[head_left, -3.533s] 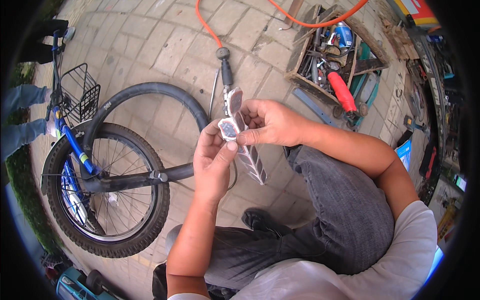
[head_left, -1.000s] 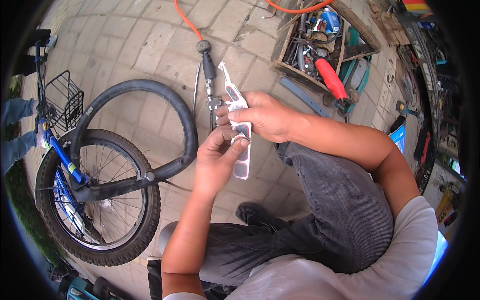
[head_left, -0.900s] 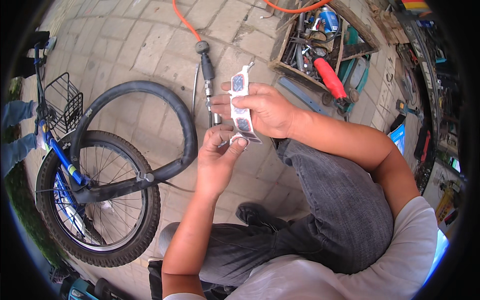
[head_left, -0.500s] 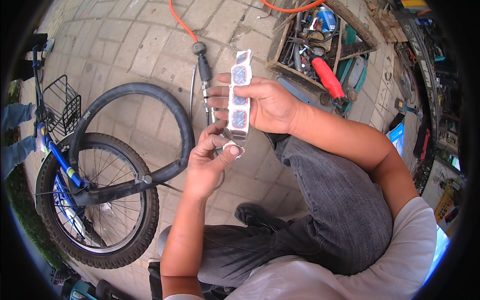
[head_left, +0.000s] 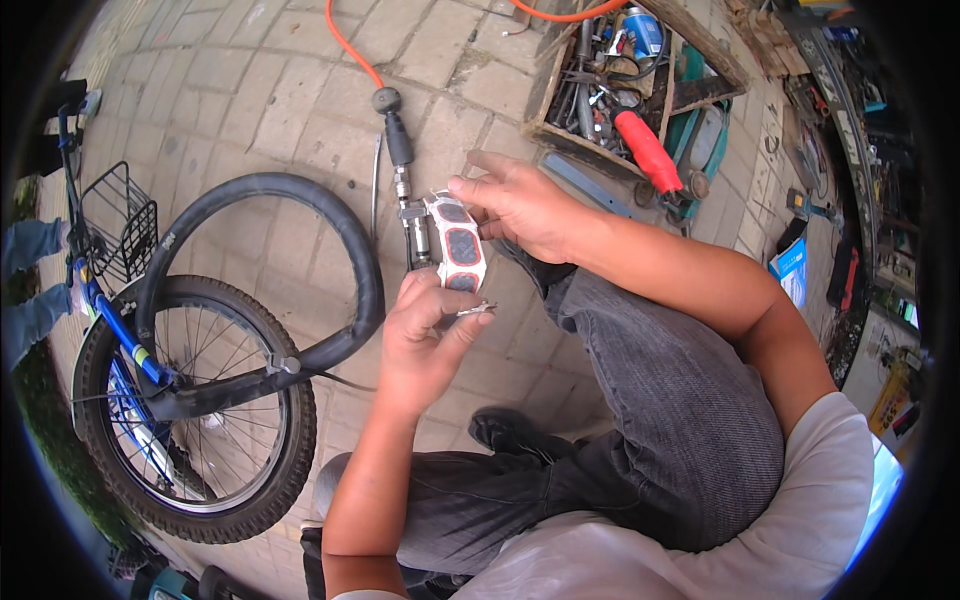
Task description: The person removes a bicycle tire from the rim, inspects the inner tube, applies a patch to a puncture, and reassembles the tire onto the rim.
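Strip of red-edged patches (head_left: 462, 246) hangs curved between the two hands, above the paving (head_left: 310, 110). Left hand (head_left: 422, 325) is pinching its lower end; right hand (head_left: 525, 208) is beside its upper end, but whether it grips, I cannot tell. Leftward, black inner tube (head_left: 368, 270) crosses one bicycle wheel (head_left: 303, 430).

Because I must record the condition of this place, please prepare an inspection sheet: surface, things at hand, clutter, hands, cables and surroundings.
Surface: pale paving blocks, joints visible.
Things at hand: white strip of dark patches, curved, between the hands.
Clutter: wooden box with tools; red cylindrical object over its edge; grey bar nearby.
Hands: left hand pinches the strip's lower end; right hand at its upper end, grip unclear.
Cables: orange hose with dark fitting.
Surroundings: looped black tube across a knobby tyre; blue bicycle, someone's legs at left.
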{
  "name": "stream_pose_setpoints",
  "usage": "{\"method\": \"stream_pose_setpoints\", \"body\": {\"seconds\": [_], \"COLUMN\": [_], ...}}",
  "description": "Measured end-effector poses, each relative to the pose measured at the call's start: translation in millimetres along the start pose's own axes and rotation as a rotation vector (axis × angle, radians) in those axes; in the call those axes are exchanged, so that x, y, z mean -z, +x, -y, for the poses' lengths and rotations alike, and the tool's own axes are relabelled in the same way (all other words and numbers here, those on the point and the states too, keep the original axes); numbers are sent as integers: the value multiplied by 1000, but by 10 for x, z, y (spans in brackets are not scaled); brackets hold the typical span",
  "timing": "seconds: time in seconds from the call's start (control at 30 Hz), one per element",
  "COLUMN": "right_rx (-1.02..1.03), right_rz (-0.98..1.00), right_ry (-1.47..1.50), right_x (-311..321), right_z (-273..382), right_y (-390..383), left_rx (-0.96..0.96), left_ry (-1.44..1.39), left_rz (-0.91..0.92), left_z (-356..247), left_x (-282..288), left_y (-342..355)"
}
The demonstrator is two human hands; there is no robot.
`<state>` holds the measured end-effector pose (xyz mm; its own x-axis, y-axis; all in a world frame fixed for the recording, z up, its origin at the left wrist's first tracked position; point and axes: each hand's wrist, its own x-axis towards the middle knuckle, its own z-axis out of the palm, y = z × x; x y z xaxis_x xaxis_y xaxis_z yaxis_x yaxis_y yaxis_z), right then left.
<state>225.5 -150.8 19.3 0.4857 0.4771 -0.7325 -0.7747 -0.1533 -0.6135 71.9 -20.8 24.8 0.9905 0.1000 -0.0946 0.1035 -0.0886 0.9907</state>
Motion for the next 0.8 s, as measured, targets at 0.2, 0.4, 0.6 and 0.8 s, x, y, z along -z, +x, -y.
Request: {"method": "stream_pose_setpoints", "body": {"seconds": [0.2,0.4,0.6,0.8], "right_rx": [309,207,327,152], "right_rz": [412,637,350,209], "right_ry": [-339,-231,-6,612], "right_x": [154,31,63,436], "right_z": [-104,-100,-243,-22], "right_y": [-10,-69,77,166], "left_rx": [-182,-61,193,180], "left_ry": [165,227,199,57], "left_rz": [-16,-80,-121,-163], "left_z": [-96,-95,-24,65], "left_x": [64,44,2,-54], "left_y": [45,16,-35,-126]}}
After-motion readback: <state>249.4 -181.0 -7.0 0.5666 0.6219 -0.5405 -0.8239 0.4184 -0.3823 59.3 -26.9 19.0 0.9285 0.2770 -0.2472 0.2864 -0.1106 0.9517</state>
